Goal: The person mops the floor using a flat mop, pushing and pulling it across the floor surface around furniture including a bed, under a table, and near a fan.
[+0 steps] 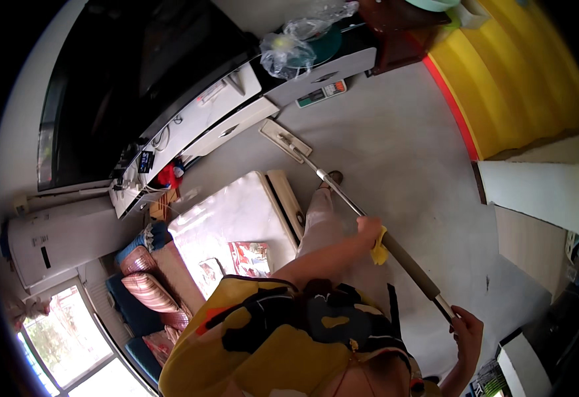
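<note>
A flat mop runs diagonally across the view, its pale rectangular mop head (277, 134) resting on the grey floor by the cabinet. Its silver pole has a thick brown sleeve (405, 264) toward the upper end. My left hand (369, 228) is closed around the pole just above the bare metal part. A crumpled yellow cloth (379, 250) hangs beside that hand; how it is held cannot be made out. Farther back, my right hand (467, 326) is closed on the pole's top end. One of my feet (334, 177) stands close to the lower pole.
A white-topped coffee table (236, 205) with printed papers stands left of my leg. Beyond the mop head is a low cabinet (230, 126) below a large black television (137, 73). A green-and-white box (321, 93) lies against its base. Yellow fabric (514, 79) bounds the right side.
</note>
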Tool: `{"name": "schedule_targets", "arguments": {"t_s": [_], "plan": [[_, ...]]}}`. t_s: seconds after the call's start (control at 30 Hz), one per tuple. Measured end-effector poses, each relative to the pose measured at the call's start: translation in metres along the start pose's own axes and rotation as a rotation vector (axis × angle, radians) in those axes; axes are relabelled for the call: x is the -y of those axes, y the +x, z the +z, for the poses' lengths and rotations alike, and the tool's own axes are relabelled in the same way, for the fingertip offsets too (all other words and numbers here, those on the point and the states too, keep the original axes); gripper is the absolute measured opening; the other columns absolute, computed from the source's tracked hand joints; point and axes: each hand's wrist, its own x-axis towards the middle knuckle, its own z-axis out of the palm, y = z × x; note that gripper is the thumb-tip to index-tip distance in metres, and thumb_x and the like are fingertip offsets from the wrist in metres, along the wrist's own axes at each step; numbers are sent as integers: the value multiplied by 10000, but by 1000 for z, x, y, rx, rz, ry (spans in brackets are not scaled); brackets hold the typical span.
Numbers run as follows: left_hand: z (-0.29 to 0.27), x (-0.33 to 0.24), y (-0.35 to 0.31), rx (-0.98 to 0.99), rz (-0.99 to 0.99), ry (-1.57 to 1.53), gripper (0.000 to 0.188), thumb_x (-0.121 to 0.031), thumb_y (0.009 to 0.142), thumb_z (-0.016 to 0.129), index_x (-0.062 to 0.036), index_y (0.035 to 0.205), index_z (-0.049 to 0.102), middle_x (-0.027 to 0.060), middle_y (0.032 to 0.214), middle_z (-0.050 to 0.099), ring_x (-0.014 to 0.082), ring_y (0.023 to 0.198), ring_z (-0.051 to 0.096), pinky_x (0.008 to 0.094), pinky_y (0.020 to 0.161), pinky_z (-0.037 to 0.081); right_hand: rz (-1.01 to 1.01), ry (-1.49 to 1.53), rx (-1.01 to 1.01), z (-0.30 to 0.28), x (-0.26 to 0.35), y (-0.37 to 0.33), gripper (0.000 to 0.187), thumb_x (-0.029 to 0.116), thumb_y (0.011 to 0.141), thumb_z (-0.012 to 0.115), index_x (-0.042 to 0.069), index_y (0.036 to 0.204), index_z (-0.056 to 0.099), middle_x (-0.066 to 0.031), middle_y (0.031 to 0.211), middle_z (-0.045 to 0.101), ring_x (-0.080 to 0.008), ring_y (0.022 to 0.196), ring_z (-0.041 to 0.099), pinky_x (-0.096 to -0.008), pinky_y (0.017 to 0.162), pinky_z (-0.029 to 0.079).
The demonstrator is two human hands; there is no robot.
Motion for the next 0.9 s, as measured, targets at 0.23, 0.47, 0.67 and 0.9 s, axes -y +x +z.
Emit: {"name": "schedule_targets", "arguments": {"t_s": [0.23, 0.47, 0.67, 0.9], "plan": [[29, 21, -46, 177, 89, -28, 341, -139, 806, 538, 89, 1024, 410, 160, 942, 498, 207, 775, 540, 376, 590, 463, -66, -60, -155, -25, -28, -49, 341, 134, 725, 576, -35, 1020, 604, -9, 572, 515, -48, 486, 398, -194, 441, 287], [51, 26, -48, 416, 0, -19, 368, -135, 791, 534, 47, 1057, 355, 182, 944, 486, 250, 801, 533, 395, 610, 447, -57, -59, -337, -22, -26, -94, 390, 145, 700, 591, -62, 1030, 575, -29, 575, 508, -61, 479, 410, -198, 422, 280], [44, 10, -64, 360, 11, 146, 359, -129, 829, 477, 127, 1067, 393, 176, 931, 495, 251, 792, 545, 396, 642, 459, -20, -41, -385, 7, -10, -131, 276, 167, 831, 558, 46, 1073, 614, 7, 625, 481, -52, 504, 374, -209, 434, 282], [16, -20, -70, 527, -50, 445, 431, -161, 772, 549, 77, 1099, 397, 204, 1005, 501, 282, 846, 557, 398, 666, 470, 75, 116, -473, 54, 7, -167, 287, 198, 826, 577, 35, 1059, 617, 13, 639, 505, -63, 574, 420, -197, 492, 310]]}}
